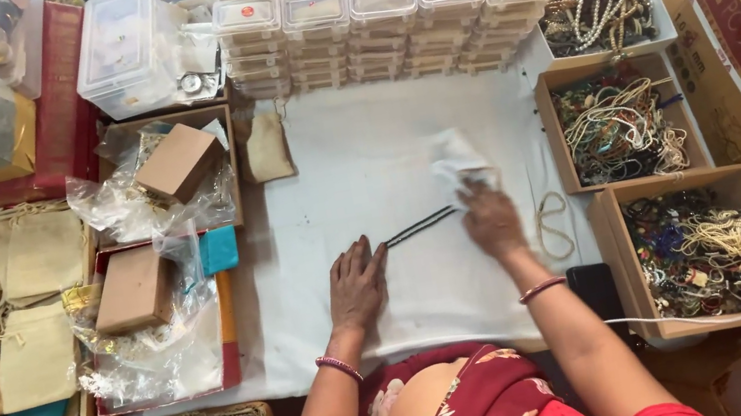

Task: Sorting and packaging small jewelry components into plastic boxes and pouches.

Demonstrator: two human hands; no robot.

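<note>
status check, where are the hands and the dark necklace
Left hand flat, pinning dark necklace end. Right hand pressing white cloth on its other end. Nothing blocking.

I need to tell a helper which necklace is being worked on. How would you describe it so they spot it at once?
On the white cloth mid-table, look between the left hand and right hand. The dark necklace lies stretched straight there; the loose beige loop beside it is pale and curled.

Black necklace (418, 226) — far end hidden under white cloth (458, 165).

Left hand (356, 287) flat (right hand (492, 220) pinching)
</note>
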